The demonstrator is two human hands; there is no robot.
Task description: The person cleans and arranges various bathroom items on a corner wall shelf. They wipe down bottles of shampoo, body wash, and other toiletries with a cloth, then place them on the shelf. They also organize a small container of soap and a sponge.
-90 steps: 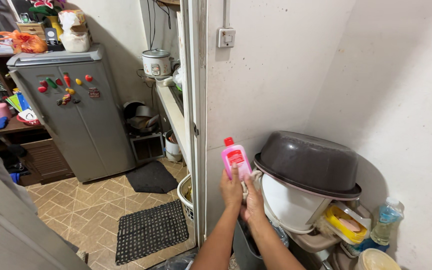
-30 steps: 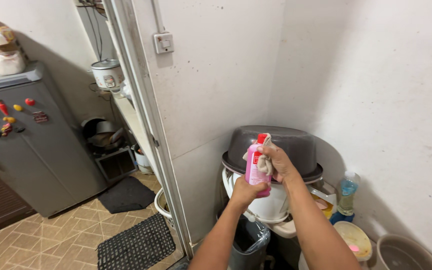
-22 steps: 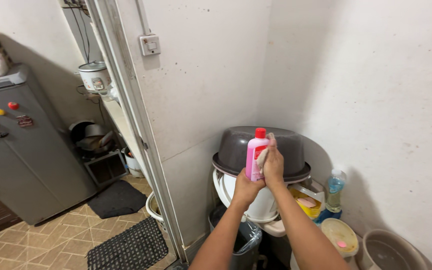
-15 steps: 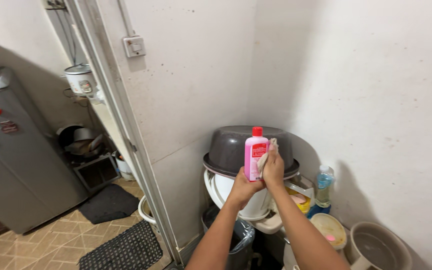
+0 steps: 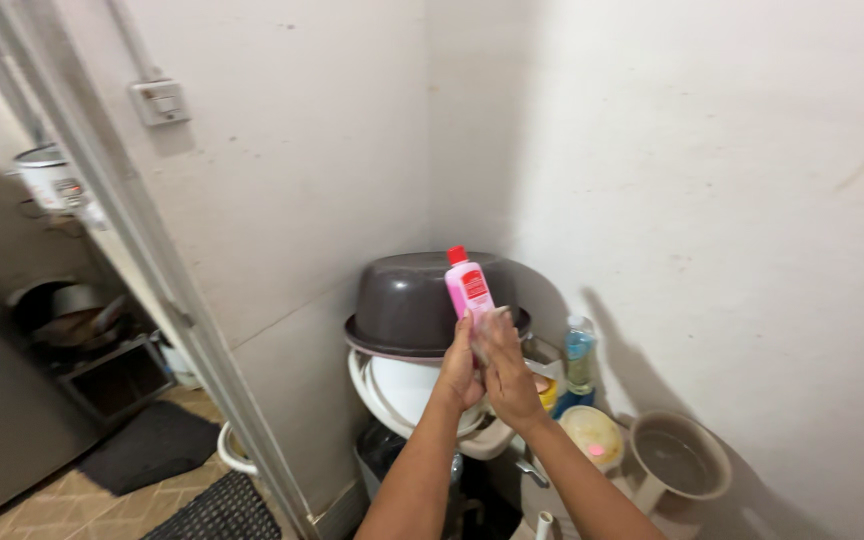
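Pink plastic fills the middle of the view: a bottle (image 5: 466, 291) with a red cap, held upright and tilted slightly left, in front of an upturned dark basin (image 5: 407, 305) in the corner of 2 pale walls. The left hand (image 5: 458, 365) wraps around the bottle's lower part from the left, its grip pressed shut on the bottle. The right hand (image 5: 505, 372) comes against the bottle from the right, fingers curled over a pale rag (image 5: 495, 319) that it pinches against the bottle's side; the rag is mostly hidden and blurred. Both hands touch each other below the label. Under the dark basin sits a white basin (image 5: 402, 392), tilted on its edge, and beneath that a dark bin (image 5: 384, 458) with a plastic liner. To the right of the hands, against the wall, stands a clear bottle (image 5: 579, 350) with blue liquid, with a round cream lid (image 5: 592, 435) just below it and a grey pot (image 5: 677, 463) holding water beside that. On the left wall hangs a white switch (image 5: 160, 101). Past the door frame (image 5: 142, 270), a rice cooker (image 5: 49, 179) sits on a shelf, and 2 dark mats (image 5: 147, 447) lie on the tiled floor.
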